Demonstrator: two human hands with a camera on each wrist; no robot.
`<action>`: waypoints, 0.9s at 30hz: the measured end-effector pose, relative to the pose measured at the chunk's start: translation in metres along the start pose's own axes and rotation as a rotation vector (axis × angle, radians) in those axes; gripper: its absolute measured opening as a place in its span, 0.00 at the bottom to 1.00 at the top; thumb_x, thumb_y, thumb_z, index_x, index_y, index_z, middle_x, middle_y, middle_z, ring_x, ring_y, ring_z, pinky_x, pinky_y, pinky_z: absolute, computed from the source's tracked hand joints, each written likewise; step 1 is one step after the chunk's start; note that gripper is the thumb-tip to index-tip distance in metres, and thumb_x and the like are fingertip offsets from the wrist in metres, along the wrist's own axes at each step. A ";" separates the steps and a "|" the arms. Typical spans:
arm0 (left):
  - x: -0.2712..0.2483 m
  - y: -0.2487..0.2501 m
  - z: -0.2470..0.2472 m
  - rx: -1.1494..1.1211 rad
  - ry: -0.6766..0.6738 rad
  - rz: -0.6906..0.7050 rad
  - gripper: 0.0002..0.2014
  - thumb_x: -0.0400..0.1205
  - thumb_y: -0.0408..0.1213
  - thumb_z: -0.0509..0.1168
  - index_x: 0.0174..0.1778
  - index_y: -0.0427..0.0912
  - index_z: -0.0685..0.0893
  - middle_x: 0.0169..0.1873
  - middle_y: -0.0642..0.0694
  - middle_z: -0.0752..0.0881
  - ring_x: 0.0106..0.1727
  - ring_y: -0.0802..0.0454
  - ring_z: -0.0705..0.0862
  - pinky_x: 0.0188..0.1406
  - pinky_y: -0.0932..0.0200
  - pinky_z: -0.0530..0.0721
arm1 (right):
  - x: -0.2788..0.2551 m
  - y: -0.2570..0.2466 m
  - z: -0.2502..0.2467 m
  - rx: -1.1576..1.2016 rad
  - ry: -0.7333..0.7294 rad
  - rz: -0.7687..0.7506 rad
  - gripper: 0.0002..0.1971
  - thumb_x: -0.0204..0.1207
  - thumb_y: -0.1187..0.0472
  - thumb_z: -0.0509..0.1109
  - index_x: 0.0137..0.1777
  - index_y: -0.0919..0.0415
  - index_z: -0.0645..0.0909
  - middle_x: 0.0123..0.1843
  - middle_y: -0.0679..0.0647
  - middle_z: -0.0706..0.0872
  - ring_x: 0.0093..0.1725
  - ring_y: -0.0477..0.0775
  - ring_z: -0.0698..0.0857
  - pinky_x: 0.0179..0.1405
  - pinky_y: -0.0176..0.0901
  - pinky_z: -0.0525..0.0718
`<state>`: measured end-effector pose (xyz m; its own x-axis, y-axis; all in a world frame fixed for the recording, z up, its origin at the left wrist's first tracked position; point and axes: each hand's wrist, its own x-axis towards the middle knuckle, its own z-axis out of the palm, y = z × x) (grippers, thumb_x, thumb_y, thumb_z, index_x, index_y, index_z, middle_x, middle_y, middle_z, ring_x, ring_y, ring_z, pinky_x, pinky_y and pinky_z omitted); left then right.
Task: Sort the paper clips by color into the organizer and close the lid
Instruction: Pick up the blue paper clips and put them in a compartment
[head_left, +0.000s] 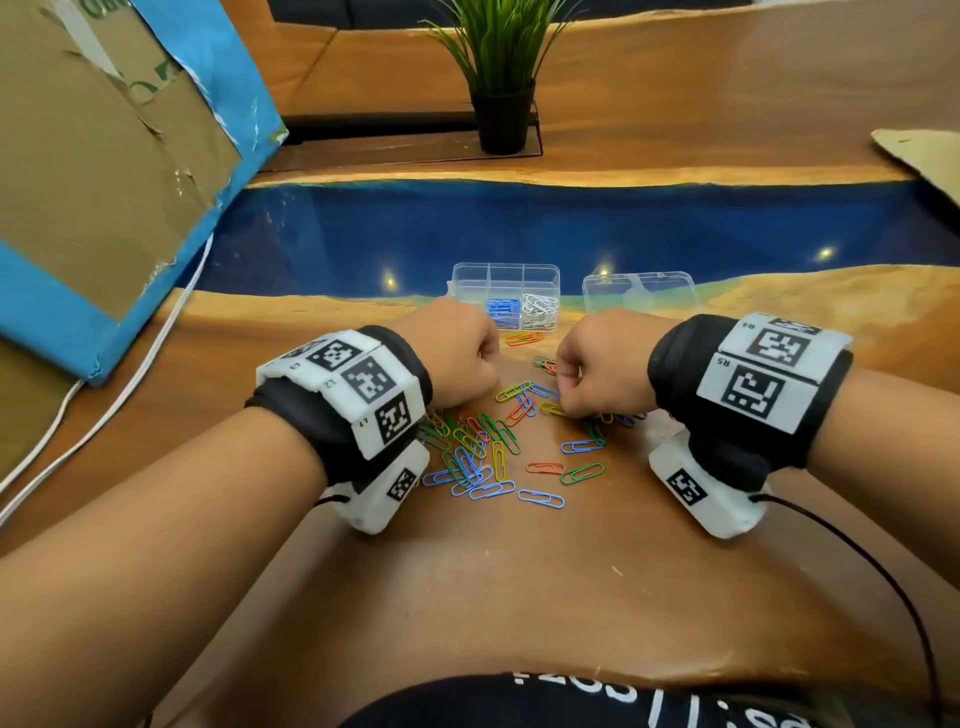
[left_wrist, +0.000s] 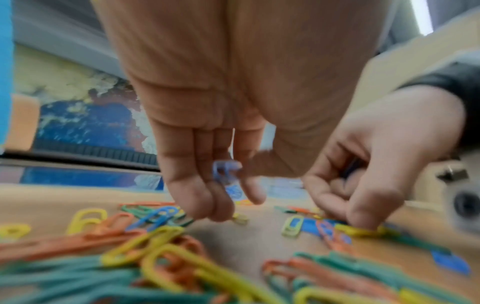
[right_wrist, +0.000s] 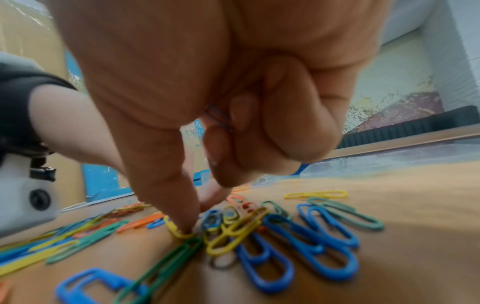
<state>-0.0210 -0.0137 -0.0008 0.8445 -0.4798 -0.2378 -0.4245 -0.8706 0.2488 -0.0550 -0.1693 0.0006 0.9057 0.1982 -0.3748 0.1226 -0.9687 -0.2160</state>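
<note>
A loose heap of coloured paper clips (head_left: 488, 441) lies on the wooden table between my wrists. Behind it stands the clear organizer (head_left: 506, 275), with blue clips (head_left: 503, 310) in one compartment and white clips (head_left: 541, 310) in the one beside it. Its clear lid (head_left: 640, 292) lies apart to the right. My left hand (head_left: 470, 358) hovers over the heap and pinches blue clips (left_wrist: 225, 169) between thumb and fingers. My right hand (head_left: 574, 387) is curled, holding dark clips (right_wrist: 217, 116) against the palm. Its thumb tip presses a yellow clip (right_wrist: 178, 229) on the table.
A cardboard box (head_left: 98, 171) edged in blue tape leans at the left, with a white cable (head_left: 130, 384) running below it. A potted plant (head_left: 501, 78) stands at the back. A cardboard sheet (head_left: 924, 156) lies at the far right. A blue resin strip (head_left: 571, 223) crosses the table.
</note>
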 end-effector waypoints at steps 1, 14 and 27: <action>0.000 0.001 -0.002 -0.042 0.011 -0.010 0.08 0.77 0.34 0.61 0.39 0.46 0.85 0.28 0.56 0.78 0.36 0.53 0.78 0.35 0.62 0.74 | 0.000 0.000 0.000 0.001 -0.004 -0.004 0.05 0.71 0.57 0.70 0.40 0.57 0.84 0.36 0.52 0.82 0.39 0.53 0.80 0.39 0.41 0.78; 0.009 0.019 0.004 0.054 -0.049 0.048 0.06 0.74 0.45 0.71 0.44 0.50 0.85 0.26 0.56 0.74 0.31 0.57 0.74 0.26 0.64 0.68 | 0.003 0.008 -0.003 -0.041 0.055 -0.045 0.02 0.73 0.54 0.71 0.42 0.49 0.84 0.30 0.42 0.76 0.41 0.50 0.79 0.40 0.38 0.73; 0.005 0.014 -0.002 0.169 -0.057 0.057 0.04 0.77 0.42 0.66 0.43 0.49 0.86 0.29 0.54 0.76 0.34 0.54 0.75 0.30 0.62 0.69 | 0.013 -0.016 -0.003 -0.163 0.094 -0.033 0.08 0.73 0.52 0.70 0.47 0.57 0.81 0.44 0.54 0.85 0.47 0.58 0.85 0.39 0.40 0.77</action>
<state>-0.0215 -0.0281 0.0032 0.7998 -0.5298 -0.2823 -0.5238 -0.8456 0.1029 -0.0437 -0.1521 0.0017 0.9332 0.2224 -0.2821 0.2097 -0.9749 -0.0746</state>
